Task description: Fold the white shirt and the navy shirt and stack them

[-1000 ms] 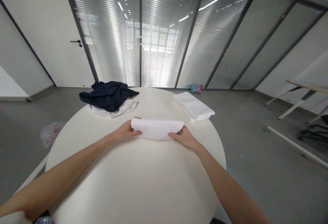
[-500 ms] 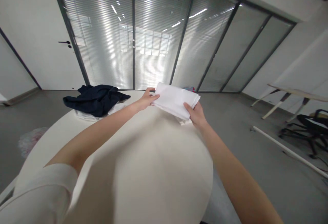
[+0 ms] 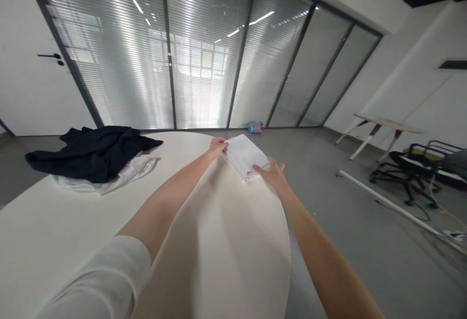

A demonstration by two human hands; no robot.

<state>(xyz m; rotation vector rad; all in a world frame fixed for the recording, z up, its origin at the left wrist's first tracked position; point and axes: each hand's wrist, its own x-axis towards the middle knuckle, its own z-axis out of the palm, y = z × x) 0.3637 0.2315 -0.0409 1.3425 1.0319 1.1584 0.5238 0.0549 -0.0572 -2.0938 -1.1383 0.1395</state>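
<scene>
Your folded white cloth stack lies on the white round table, close to its far right rim, well apart from the navy garment heaped over the crumpled white garment. Your left hand is at the stack's far left corner, thumb and fingertips close together, though you cannot tell from here whether a layer is pinched between them. Your right hand has its thumb over the near right corner and apart from the fingers along the side; whether they clamp the edge is hidden. Expect the fabric to be light, soft and limp, hardly fragile, but its layers may slide over one another and the folds may open. Your best hold is probably at opposite edges, thumbs on top and fingers under every layer, so the middle sags little.
</scene>
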